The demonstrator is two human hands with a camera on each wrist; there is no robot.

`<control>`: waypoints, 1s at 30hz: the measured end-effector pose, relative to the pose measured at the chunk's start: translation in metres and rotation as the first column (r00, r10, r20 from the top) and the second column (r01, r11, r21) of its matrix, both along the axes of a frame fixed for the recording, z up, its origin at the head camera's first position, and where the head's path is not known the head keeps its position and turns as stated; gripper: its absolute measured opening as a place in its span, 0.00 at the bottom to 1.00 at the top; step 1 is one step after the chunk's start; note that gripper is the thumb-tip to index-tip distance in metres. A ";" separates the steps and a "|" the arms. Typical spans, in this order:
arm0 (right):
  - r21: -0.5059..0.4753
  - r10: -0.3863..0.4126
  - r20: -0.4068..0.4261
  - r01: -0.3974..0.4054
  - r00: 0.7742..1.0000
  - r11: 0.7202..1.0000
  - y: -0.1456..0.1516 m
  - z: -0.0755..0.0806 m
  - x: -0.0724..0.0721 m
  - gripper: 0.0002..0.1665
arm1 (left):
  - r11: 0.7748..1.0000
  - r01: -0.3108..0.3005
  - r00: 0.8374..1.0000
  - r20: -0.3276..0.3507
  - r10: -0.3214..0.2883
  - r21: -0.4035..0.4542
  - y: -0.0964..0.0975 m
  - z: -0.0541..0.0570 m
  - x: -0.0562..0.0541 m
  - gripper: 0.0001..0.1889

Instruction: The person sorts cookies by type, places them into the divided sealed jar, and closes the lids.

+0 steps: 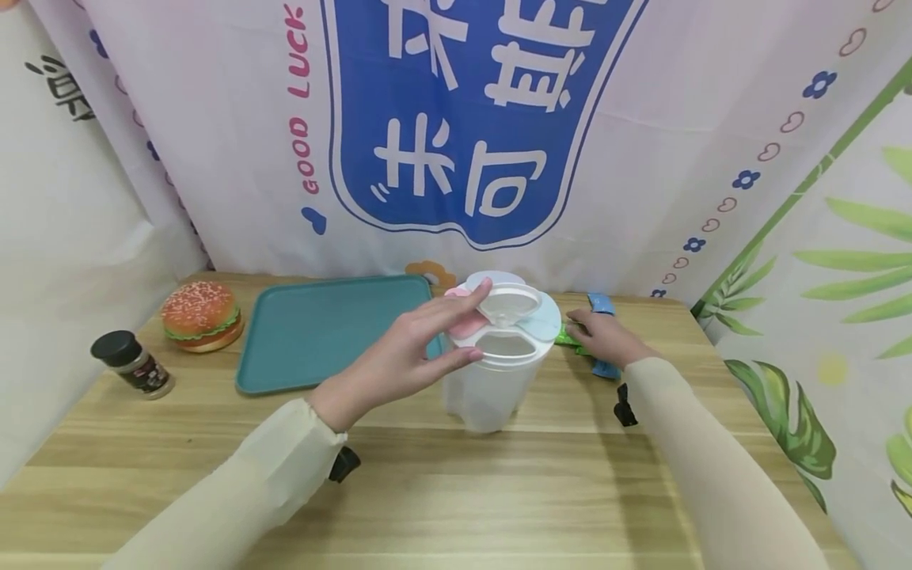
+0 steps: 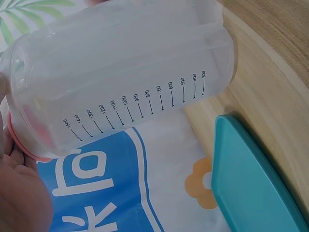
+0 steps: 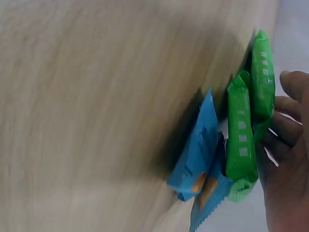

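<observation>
A translucent storage container (image 1: 492,392) with a pink, white and pale blue lid stands on the wooden table, one clear flap (image 1: 511,304) raised above its opening. My left hand (image 1: 402,348) rests on the lid, index finger extended to the flap and thumb near the opening's rim. Measuring marks run along the container's side in the left wrist view. Right of it, my right hand (image 1: 606,336) is beside several small packets. In the right wrist view, its fingertips are right at a green packet (image 3: 263,79); another green packet (image 3: 241,130) and blue packets (image 3: 199,150) lie alongside.
A teal tray (image 1: 328,328) lies left of the container. Farther left are a toy hamburger (image 1: 202,315) and a seasoning jar (image 1: 135,364) with a black lid. Printed cloth (image 1: 235,158) hangs behind the table and along both sides.
</observation>
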State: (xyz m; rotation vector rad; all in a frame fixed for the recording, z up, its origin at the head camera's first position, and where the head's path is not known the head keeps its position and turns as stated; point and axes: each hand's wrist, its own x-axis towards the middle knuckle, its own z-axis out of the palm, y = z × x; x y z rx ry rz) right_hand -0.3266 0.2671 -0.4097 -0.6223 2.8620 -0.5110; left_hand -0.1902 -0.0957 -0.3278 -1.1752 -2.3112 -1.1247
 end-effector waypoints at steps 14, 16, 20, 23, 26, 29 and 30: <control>0.007 0.009 -0.033 -0.009 0.999 1.000 -0.007 -0.004 -0.005 0.24 | 1.000 -0.004 1.000 0.005 0.004 0.003 0.001 0.000 0.001 0.40; -0.016 -0.003 -0.030 0.003 1.000 1.000 -0.008 -0.003 -0.005 0.24 | 1.000 -0.004 1.000 0.004 0.004 0.003 0.001 0.001 0.001 0.41; -0.035 -0.014 -0.025 0.014 1.000 0.999 -0.010 0.002 -0.004 0.25 | 1.000 -0.005 1.000 0.004 0.005 0.000 0.001 0.001 0.001 0.41; -0.025 -0.010 -0.034 0.009 0.999 1.000 -0.011 0.003 -0.005 0.26 | 1.000 -0.007 1.000 0.003 0.007 -0.001 0.001 0.001 0.001 0.40; -0.016 0.004 -0.046 -0.005 0.999 1.000 -0.011 0.004 -0.006 0.26 | 1.000 -0.010 1.000 0.003 0.010 -0.003 0.000 0.002 0.001 0.40; -0.029 0.013 -0.048 -0.014 0.999 0.999 -0.010 0.006 -0.006 0.24 | 1.000 -0.008 1.000 0.005 0.008 -0.001 0.000 0.002 0.001 0.40; -0.040 0.014 -0.044 -0.016 0.999 0.999 -0.010 0.007 -0.006 0.24 | 1.000 -0.008 1.000 0.006 0.008 0.000 0.000 0.002 0.001 0.40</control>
